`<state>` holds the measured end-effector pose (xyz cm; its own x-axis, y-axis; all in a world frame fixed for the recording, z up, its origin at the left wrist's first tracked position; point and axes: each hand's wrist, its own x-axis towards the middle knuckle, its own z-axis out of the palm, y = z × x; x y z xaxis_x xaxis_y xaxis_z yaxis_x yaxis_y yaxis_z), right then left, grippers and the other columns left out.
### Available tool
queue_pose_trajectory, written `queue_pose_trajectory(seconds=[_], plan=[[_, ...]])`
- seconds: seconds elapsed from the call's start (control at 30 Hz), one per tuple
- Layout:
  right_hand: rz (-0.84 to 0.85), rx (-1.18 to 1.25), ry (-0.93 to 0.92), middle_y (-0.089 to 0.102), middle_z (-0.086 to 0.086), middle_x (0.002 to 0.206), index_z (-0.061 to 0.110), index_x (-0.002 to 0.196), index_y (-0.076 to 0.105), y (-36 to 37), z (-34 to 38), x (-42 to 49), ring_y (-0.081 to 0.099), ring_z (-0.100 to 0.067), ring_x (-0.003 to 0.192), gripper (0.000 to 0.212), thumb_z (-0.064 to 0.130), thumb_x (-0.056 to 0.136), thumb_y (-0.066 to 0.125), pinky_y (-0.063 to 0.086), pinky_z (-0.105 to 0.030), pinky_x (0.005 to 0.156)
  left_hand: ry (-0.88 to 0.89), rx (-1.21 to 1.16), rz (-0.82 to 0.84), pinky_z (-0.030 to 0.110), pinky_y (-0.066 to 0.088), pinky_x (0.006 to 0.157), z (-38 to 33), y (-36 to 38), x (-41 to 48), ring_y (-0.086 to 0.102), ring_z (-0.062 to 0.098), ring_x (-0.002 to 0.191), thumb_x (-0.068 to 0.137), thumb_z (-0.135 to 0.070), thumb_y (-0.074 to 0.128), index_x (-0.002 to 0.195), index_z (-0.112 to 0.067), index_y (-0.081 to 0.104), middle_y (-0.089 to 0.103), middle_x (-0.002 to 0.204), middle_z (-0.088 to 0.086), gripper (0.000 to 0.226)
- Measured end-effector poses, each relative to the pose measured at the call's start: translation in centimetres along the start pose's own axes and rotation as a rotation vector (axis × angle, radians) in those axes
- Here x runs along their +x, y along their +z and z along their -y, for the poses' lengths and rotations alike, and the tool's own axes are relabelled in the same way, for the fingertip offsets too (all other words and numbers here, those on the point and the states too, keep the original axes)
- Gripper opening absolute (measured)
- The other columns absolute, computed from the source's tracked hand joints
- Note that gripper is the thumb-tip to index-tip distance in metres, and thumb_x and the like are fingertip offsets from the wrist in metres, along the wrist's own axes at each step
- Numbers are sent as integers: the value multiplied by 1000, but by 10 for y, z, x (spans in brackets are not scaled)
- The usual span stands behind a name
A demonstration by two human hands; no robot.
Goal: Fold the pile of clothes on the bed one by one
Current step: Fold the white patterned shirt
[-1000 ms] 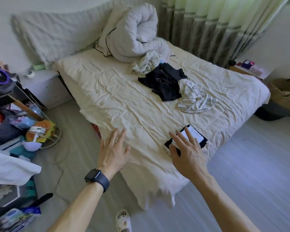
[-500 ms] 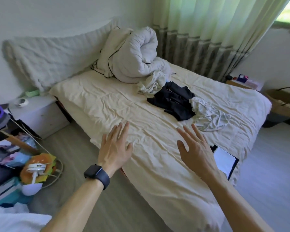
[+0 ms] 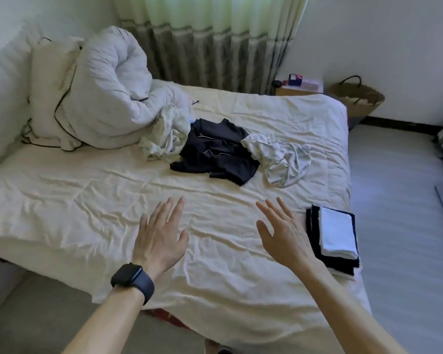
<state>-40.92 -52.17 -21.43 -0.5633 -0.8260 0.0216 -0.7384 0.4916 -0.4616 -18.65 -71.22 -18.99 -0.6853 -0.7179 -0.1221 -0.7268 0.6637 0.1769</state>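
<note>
A loose pile of clothes lies mid-bed: a dark navy garment [image 3: 215, 152] with pale piping, a pale patterned garment [image 3: 281, 159] to its right and a crumpled light one [image 3: 166, 136] to its left. A folded stack [image 3: 335, 236], white piece on top of dark ones, sits near the bed's right edge. My left hand [image 3: 161, 236], with a dark watch on the wrist, hovers flat over the cream sheet [image 3: 87, 200], fingers straight. My right hand [image 3: 281, 231] is spread open just left of the folded stack, holding nothing.
A rolled white duvet [image 3: 108, 93] and a pillow [image 3: 49, 80] fill the head of the bed. Striped curtains [image 3: 210, 42] hang behind. A woven basket [image 3: 356, 98] and a small bedside table [image 3: 299, 85] stand at the far right.
My right hand has lifted off the folded stack and moved left. Both hands now reach further over the bed toward the pile as the view shifted right and closer.
</note>
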Motion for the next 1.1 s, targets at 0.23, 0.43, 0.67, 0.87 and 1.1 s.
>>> queue_pose_trajectory(seconds=[0.23,0.43,0.67,0.87,1.1], plan=[[175,21,296,21,10,168,35,158,28,86,-9,89,4,-14,157,55,42,106,41,13,-35,124,158,98,249,49,8,123,35,52,145,2,19,155,101,-46,37,160,-33,-3,3,168,-3,72],[307,-5,489,23,7,167,32,159,27,166,-60,143,10,-16,156,56,42,106,41,12,-31,123,271,174,464,51,8,122,42,157,252,0,23,155,99,-54,36,160,-34,-3,-1,169,0,75],[326,62,670,-5,3,171,45,157,21,254,-146,220,30,-29,150,58,43,105,46,34,-44,115,369,301,572,73,1,112,54,304,368,-16,35,152,86,-80,35,153,-50,-11,-23,165,1,87],[156,-89,664,-23,-5,167,40,158,26,303,-227,329,34,-33,148,57,41,104,45,34,-46,116,372,287,466,84,-9,97,99,402,382,-43,38,140,60,-103,5,137,-55,-40,-52,149,-3,101],[14,-112,897,33,-19,156,0,149,40,329,-270,389,36,-37,142,57,35,104,35,27,-41,117,372,239,445,82,-21,94,102,424,388,-51,36,134,56,-106,5,135,-57,-41,-53,148,-6,104]])
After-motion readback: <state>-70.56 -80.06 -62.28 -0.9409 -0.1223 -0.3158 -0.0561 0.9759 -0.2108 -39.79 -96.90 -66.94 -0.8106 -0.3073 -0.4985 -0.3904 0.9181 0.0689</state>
